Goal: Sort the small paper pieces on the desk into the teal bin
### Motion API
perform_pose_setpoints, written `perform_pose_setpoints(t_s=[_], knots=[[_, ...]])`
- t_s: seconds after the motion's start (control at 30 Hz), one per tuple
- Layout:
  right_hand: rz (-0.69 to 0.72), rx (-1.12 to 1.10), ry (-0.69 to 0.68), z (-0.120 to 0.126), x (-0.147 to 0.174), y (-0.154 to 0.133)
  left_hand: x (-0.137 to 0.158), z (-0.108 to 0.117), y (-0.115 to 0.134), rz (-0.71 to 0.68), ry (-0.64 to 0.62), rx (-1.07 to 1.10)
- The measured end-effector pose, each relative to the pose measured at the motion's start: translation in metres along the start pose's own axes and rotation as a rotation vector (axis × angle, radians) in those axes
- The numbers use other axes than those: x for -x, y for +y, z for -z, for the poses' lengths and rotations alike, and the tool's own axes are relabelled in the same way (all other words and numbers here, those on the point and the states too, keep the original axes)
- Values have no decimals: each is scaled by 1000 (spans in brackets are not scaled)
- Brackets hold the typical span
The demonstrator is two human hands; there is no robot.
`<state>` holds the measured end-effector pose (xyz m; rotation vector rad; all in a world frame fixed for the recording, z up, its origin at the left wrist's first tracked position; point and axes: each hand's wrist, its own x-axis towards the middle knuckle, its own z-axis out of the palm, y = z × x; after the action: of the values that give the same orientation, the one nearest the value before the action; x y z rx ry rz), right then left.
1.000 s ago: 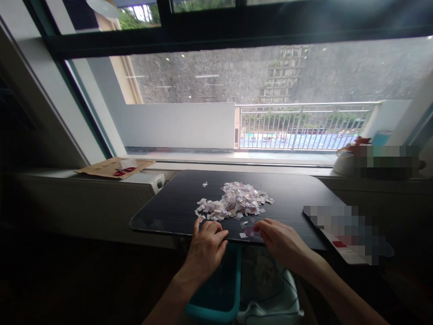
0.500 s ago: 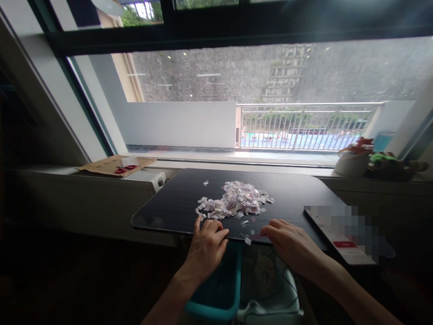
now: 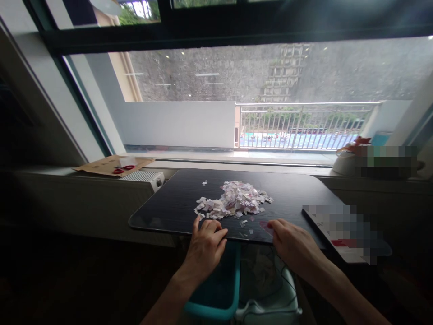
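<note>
A loose heap of small pale paper-like pieces (image 3: pixel 238 198) lies in the middle of the dark table (image 3: pixel 284 189). My left hand (image 3: pixel 207 241) rests on the table's front edge, its fingers apart and partly curled, with the forefinger reaching toward the near left of the heap. It holds nothing that I can see. My right hand (image 3: pixel 291 238) pinches a thin, see-through pinkish plastic piece (image 3: pixel 266 227) near the front edge, to the right of a few stray bits (image 3: pixel 243 223). Its fingers hide part of that plastic piece.
Below the front edge stand a teal bin (image 3: pixel 233 289) and a pale container (image 3: pixel 282 307) with dark cords. A flat board (image 3: pixel 324 230), partly blurred out, lies at the table's right. Red-handled scissors (image 3: pixel 119 170) lie on brown paper (image 3: pixel 98 164) on the sill.
My right hand has moved slightly right, and the pinkish piece shows more broadly. A whitish piece at the front edge is no longer there. My left hand stays in place.
</note>
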<state>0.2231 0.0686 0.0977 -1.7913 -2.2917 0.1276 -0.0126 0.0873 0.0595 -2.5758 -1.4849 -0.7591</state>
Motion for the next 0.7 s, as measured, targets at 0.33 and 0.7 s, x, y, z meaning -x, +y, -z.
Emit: perform_pose_setpoints(t_s=[0.33,0.7], knots=[[68,-51,0,-15,-22,-34,2,1,-1,12,27,30],[19,37,54,-10,-39,-15,-24,-1,17,-85,27,-17]])
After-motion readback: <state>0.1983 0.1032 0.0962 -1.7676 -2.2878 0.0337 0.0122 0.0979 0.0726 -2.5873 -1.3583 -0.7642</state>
